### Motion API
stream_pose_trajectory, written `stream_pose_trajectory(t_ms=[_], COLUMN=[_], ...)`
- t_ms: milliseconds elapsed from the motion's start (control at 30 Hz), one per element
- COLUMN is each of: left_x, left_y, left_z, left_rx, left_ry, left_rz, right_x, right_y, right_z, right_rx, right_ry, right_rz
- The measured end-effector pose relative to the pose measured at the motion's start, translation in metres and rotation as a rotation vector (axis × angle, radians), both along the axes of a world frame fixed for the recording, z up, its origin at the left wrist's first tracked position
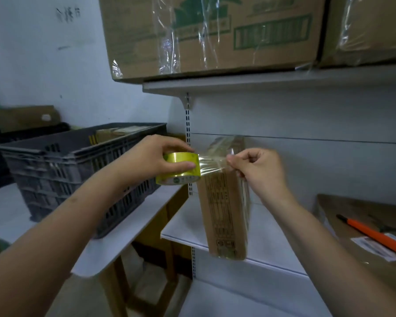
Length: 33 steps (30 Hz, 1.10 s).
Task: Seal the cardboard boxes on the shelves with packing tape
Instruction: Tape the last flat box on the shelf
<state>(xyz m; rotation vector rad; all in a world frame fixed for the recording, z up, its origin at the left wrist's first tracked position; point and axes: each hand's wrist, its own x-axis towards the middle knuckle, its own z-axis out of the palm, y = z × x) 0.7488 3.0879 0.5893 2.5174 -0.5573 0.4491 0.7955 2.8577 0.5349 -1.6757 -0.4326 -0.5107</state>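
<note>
A yellow-green roll of clear packing tape (181,170) is held in my left hand (156,159), fingers curled round it. A short strip of tape (212,162) stretches from the roll to my right hand (258,172), which pinches its free end. Both hands are in front of a narrow upright cardboard box (223,216) standing on the white middle shelf (185,227). Clear tape covers that box's top. On the upper shelf (238,80) sits a large cardboard box (215,35) with clear tape down its front, and a second box (366,30) beside it.
A grey slotted plastic crate (62,175) with small boxes inside stands on a white table (114,243) at the left. At the right, a flat cardboard box (366,234) carries an orange-handled tool (373,235). A slotted metal upright (188,143) runs behind the roll.
</note>
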Motion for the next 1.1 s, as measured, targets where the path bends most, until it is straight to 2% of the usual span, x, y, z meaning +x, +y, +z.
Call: stream_pose_trajectory(t_ms=[100,200,267,400,800,967,1100], left_x=[0.015,0.029,0.040,0.063,0.121,0.136,0.138], left_y=[0.026,0.065,0.073,0.065,0.046,0.010,-0.031], left_z=[-0.004,-0.009,-0.011,-0.015,-0.051,-0.056,-0.062], left_rx=[0.290,0.342,0.339,0.293,0.313,0.362,0.356], left_ry=[-0.099,-0.218,-0.276,-0.315,-0.232,-0.185,-0.163], left_rz=[0.193,0.350,0.323,0.282,0.195,0.124,-0.029], right_x=[0.017,0.025,0.030,0.039,0.069,0.081,0.094], right_y=[-0.012,-0.037,-0.042,-0.043,-0.063,-0.073,-0.071], right_z=[0.000,0.004,0.002,0.004,-0.024,-0.051,-0.067], right_rx=[0.065,0.070,0.035,0.104,0.140,0.187,0.301], right_ry=[-0.019,-0.036,-0.037,-0.015,0.135,0.343,0.507], right_rz=[-0.155,-0.203,-0.214,-0.216,-0.177,-0.079,-0.012])
